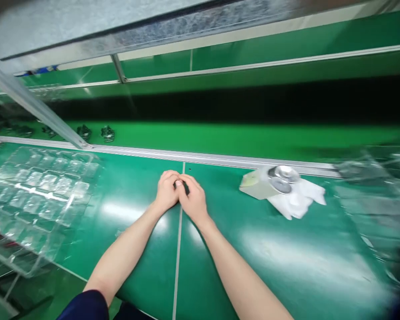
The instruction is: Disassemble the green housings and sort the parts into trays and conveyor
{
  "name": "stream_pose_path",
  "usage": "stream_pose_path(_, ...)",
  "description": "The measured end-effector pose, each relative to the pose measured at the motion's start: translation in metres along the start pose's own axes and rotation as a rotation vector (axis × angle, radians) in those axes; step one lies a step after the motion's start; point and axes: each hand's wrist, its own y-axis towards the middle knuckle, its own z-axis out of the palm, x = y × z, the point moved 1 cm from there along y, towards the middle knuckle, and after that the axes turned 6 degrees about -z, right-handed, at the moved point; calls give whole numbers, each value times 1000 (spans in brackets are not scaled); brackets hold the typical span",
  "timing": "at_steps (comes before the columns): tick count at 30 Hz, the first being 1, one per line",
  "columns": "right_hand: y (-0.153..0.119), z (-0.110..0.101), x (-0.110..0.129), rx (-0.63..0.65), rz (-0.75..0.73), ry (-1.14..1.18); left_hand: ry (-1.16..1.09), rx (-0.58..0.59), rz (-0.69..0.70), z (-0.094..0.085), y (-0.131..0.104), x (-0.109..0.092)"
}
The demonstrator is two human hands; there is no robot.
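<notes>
My left hand (pixel 167 190) and my right hand (pixel 194 198) meet over the middle of the green table (pixel 140 262). Their fingers are curled and the fingertips touch near the table's pale seam. A dark patch shows between the right thumb and fingers; whether it is a small part or only shadow, I cannot tell. Right of my hands, a box-like holder (pixel 257 182) lies by a shiny round metal container (pixel 283 178) and crumpled white wipes (pixel 295 202).
Clear plastic trays (pixel 58 182) with compartments lie at the left, and more clear plastic trays (pixel 380 200) at the right. A metal rail (pixel 213 158) runs along the table's back edge. Beyond it sit small dark bundles (pixel 107 133). A slanted metal post (pixel 50 111) stands at the left.
</notes>
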Motion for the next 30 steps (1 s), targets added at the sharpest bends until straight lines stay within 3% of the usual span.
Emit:
stream_pose_path(22,0,-1,-2,-27,-24,25,-2,11,-38,0,2,-3)
stream_pose_path(30,6,-9,13,-125,-30,80,-50,-10,-29,-2,-1,-8)
